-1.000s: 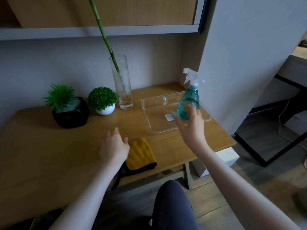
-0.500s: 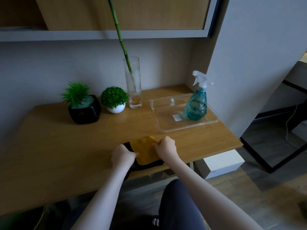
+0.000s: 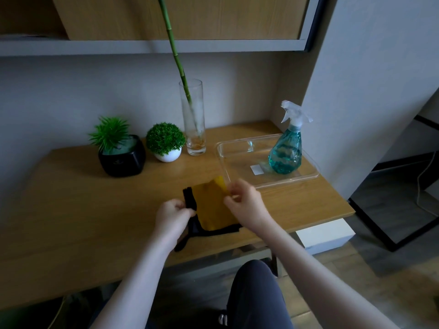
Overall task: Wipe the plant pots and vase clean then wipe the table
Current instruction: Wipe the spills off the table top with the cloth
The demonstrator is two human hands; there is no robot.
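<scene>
A yellow cloth with a black edge is lifted off the near side of the wooden table. My left hand pinches its black left edge, and my right hand pinches its yellow right edge. At the back of the table stand a black pot with a spiky green plant, a small white pot with a round green plant and a tall glass vase holding a bamboo stalk.
A clear plastic tray lies at the right of the table with a teal spray bottle standing in it. A grey wall flanks the table's right side. A shelf hangs overhead. My knee is below the table edge.
My right hand left the spray bottle in the tray and came to the cloth. Both hands took hold of the cloth and raised it off the table.
</scene>
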